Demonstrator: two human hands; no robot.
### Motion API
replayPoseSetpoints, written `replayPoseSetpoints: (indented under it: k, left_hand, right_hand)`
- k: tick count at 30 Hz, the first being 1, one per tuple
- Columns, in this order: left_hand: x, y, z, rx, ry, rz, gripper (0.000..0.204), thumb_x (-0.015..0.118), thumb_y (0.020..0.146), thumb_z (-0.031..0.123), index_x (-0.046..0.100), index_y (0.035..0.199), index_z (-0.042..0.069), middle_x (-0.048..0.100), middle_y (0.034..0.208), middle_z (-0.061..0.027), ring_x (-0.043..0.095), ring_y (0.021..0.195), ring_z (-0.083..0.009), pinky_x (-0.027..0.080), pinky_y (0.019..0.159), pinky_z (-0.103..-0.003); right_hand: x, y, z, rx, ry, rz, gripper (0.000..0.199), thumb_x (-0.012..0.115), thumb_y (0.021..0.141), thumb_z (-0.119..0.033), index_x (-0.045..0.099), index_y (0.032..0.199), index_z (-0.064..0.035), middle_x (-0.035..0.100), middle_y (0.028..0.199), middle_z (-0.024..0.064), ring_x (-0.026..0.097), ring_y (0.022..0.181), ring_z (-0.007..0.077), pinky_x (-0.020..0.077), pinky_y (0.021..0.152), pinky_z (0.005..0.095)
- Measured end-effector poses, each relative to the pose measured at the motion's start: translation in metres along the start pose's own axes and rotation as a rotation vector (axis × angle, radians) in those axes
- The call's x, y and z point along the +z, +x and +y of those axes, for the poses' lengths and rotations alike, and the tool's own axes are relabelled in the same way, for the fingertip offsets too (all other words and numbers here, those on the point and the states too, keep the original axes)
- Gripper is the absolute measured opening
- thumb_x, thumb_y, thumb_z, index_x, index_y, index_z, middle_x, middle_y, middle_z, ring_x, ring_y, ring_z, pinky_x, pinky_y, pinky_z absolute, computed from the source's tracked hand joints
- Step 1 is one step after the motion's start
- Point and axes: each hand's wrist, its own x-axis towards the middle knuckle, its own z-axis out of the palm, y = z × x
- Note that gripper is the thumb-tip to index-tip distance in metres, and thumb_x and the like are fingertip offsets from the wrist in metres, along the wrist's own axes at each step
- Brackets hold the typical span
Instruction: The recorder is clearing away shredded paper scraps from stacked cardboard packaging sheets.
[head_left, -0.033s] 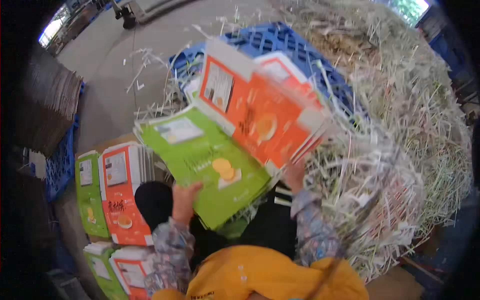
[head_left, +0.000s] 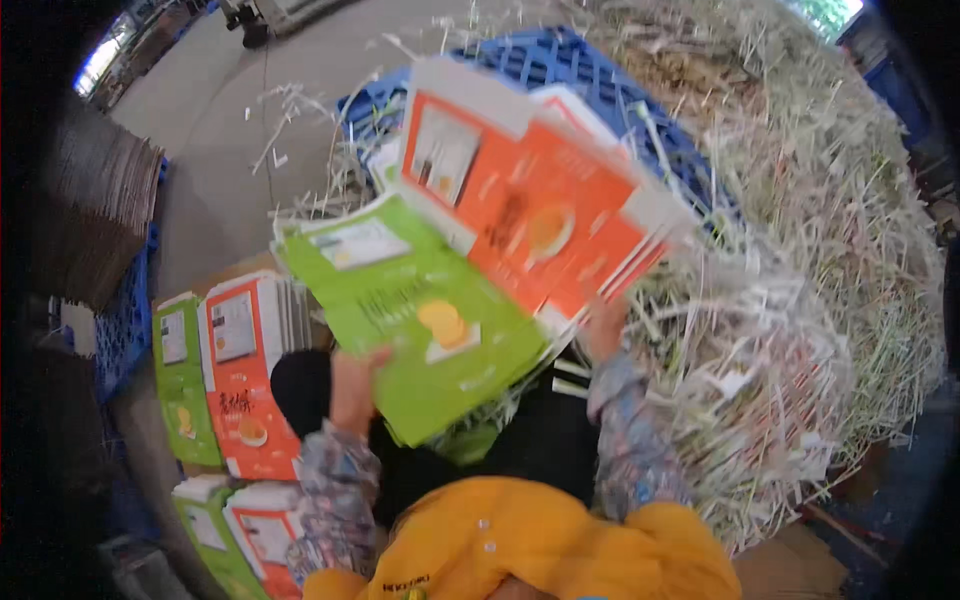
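Note:
In front of me lies a green printed carton blank [head_left: 400, 310] with a pale label panel and a picture of round yellow food. My left hand [head_left: 355, 388] is at its left edge, thumb on top, fingers mostly hidden. To its right, a small stack of orange carton blanks [head_left: 520, 205] is tilted and partly overlaps the green one. My right hand [head_left: 603, 328] grips the lower right corner of the orange stack, with several white edges showing beside it. Motion blurs both hands somewhat.
A blue plastic pallet [head_left: 530, 60] lies beyond the blanks. Shredded paper [head_left: 800, 220] is heaped along the right. Stacked green blanks [head_left: 185, 385] and orange blanks [head_left: 245, 380] stand at left, with more below. Brown cardboard sheets [head_left: 95, 190] are piled at far left.
My right hand and the orange blanks have shifted a little up and to the right. My left hand has moved slightly left and up at the green blank's edge.

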Motion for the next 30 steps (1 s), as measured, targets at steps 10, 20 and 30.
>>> replayPoseSetpoints:
  k: [10, 20, 30]
  left_hand:
    - [-0.085, 0.012, 0.040, -0.168, -0.008, 0.005, 0.043, 0.060, 0.068, 0.001, 0.046, 0.108, -0.003, 0.057, 0.097, -0.0114, 0.059, 0.078, -0.0202, 0.049, 0.068, -0.030]
    - [-0.158, -0.024, 0.076, -0.338, 0.217, -0.021, 0.049, 0.062, 0.063, 0.003, 0.047, 0.109, 0.001, 0.057, 0.094, -0.0105, 0.057, 0.084, -0.0197, 0.048, 0.070, -0.030]
    - [-0.160, -0.057, 0.144, -0.235, 0.317, 0.095, 0.043, 0.058, 0.063, 0.003, 0.049, 0.104, -0.003, 0.058, 0.092, -0.0118, 0.058, 0.076, -0.0200, 0.048, 0.067, -0.031]
  right_hand:
    - [-0.022, 0.028, 0.058, 0.758, 0.975, 0.274, 0.038, 0.060, 0.068, -0.002, 0.049, 0.104, 0.0054, 0.057, 0.095, 0.0150, 0.058, 0.083, 0.0256, 0.0472, 0.075, 0.0344]
    - [-0.047, 0.034, 0.117, 0.802, 0.781, 0.178, 0.034, 0.062, 0.067, -0.008, 0.053, 0.095, 0.0091, 0.059, 0.090, 0.0154, 0.060, 0.073, 0.0228, 0.0483, 0.066, 0.0300]
    - [-0.122, 0.043, 0.239, 0.273, 0.088, 0.080, 0.033, 0.061, 0.069, -0.007, 0.052, 0.097, 0.0078, 0.058, 0.091, 0.0147, 0.059, 0.072, 0.0243, 0.0481, 0.062, 0.0322]
